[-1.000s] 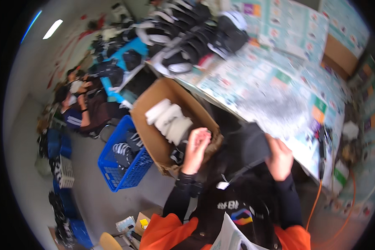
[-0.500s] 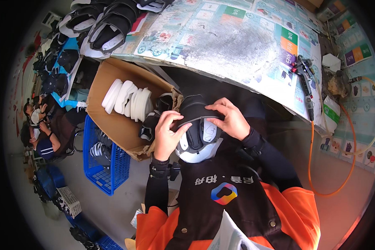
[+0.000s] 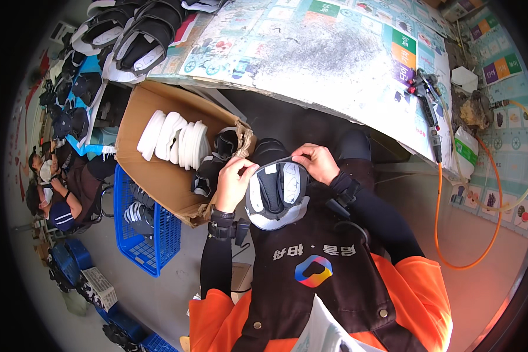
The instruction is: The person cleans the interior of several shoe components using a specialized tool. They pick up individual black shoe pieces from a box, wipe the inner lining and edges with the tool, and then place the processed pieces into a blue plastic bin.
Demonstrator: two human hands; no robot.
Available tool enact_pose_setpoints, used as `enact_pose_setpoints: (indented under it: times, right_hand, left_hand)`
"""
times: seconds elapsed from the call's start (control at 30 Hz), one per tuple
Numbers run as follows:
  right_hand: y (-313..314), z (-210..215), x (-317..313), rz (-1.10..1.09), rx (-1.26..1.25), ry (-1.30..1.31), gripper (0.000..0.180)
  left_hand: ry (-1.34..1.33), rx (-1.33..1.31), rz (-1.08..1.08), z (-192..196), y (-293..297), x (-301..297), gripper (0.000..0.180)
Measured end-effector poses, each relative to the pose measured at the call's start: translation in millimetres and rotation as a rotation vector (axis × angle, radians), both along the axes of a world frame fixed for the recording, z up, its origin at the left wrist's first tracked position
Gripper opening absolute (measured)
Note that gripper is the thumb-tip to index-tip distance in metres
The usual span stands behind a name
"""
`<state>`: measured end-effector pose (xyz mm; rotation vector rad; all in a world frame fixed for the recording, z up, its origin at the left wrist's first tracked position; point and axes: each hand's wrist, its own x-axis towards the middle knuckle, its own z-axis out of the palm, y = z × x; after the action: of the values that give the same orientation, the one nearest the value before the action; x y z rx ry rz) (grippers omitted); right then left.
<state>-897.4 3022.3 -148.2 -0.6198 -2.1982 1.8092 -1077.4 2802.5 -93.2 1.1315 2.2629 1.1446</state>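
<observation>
On my lap rests an upturned cap (image 3: 273, 196) with a white shell and black padding inside. My left hand (image 3: 233, 183) pinches the black upper edge of the cap at its left corner. The same edge is pinched at its right by the thumb and fingers of my right hand (image 3: 318, 164). The edge stretches between both hands. Just beyond it, another dark curved piece (image 3: 270, 149) shows in part; whether it belongs to this cap I cannot tell.
A cardboard box (image 3: 136, 126) at left holds white curved foam pieces (image 3: 176, 138) and dark caps. Beside it stands a blue basket (image 3: 164, 252). Similar caps (image 3: 141, 47) are stacked on the worktable (image 3: 240, 67). An air gun (image 3: 429, 111) with an orange hose lies right. Two people sit far left.
The black piece over the cap's upper part has swung away, baring more of the padded inside. My hands now pinch the upper edge, the right one shifted slightly right.
</observation>
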Motion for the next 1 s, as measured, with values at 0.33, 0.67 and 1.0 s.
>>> enact_pose_setpoints:
  times: [0.33,0.67,1.0]
  right_hand:
    - [-4.5,31.2,2.1,-0.038,0.199,-0.013,0.009]
    - [14.4,8.6,2.0,0.198,-0.546,-0.093,0.012]
    - [-4.3,104.8,-10.1,0.294,1.208,0.175,0.056]
  left_hand:
    - [0.075,0.125,0.121,16.9,5.4,22.4,0.012]
    - [-0.317,-0.061,0.111,-6.3,0.3,11.0,0.025]
    - [-0.615,0.154,-0.077,52.8,15.1,4.1,0.017]
